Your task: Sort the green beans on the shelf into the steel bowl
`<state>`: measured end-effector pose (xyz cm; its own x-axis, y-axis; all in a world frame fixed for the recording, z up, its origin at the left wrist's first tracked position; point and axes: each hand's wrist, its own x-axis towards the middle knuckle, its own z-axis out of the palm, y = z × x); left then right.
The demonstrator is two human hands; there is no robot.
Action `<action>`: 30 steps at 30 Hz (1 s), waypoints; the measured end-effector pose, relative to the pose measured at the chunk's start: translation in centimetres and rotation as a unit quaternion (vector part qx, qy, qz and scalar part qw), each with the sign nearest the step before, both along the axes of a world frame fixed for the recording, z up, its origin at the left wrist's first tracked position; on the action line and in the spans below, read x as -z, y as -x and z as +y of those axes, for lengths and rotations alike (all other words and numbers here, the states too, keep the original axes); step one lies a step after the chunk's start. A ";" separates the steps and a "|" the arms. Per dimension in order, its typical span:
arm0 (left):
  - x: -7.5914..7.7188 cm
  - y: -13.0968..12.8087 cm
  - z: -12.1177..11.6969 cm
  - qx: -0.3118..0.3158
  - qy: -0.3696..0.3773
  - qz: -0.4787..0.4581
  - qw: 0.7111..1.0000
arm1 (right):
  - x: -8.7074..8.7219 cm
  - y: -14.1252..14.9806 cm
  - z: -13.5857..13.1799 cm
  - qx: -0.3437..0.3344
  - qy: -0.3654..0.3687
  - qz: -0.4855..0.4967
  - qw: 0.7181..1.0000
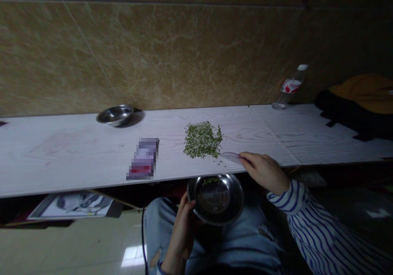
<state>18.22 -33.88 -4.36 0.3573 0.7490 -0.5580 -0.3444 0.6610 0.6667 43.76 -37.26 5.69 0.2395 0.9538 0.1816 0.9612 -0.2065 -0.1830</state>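
The right hand [264,172] has its thumb and fingers closed on a thin see-through scoop [231,157], whose blade lies just off the near right edge of the spread of green grains [201,140]. The left hand [185,222] grips a metal bowl [236,203] by its left side, thumb at the rim; this bowl is nearer the person than the grains, below the front edge of the white tabletop [61,164], and a few more green grains sit against its far inner wall. The grains themselves lie loose on the tabletop, with a few strays toward the scoop. Left of them is a blurred flat rectangle [143,159]; farther left and back stands a smaller metal dish [116,123]. Well to their right and back are a clear bottle [288,87] and an orange-and-black bundle [365,93].
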 end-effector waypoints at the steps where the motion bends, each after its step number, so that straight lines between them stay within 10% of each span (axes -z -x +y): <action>1: 0.0 0.0 0.0 0.002 0.000 0.001 1.000 | 0.0 0.1 0.1 -0.002 0.006 -0.001 1.000; 30: -0.1 0.2 0.3 -0.002 0.005 0.012 1.000 | -0.1 1.0 1.7 -0.026 0.011 0.017 0.999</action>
<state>17.98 -33.55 -4.30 0.3400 0.7449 -0.5741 -0.3310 0.6662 0.6683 42.74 -35.54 5.76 0.1948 0.9688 0.1533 0.9641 -0.1603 -0.2119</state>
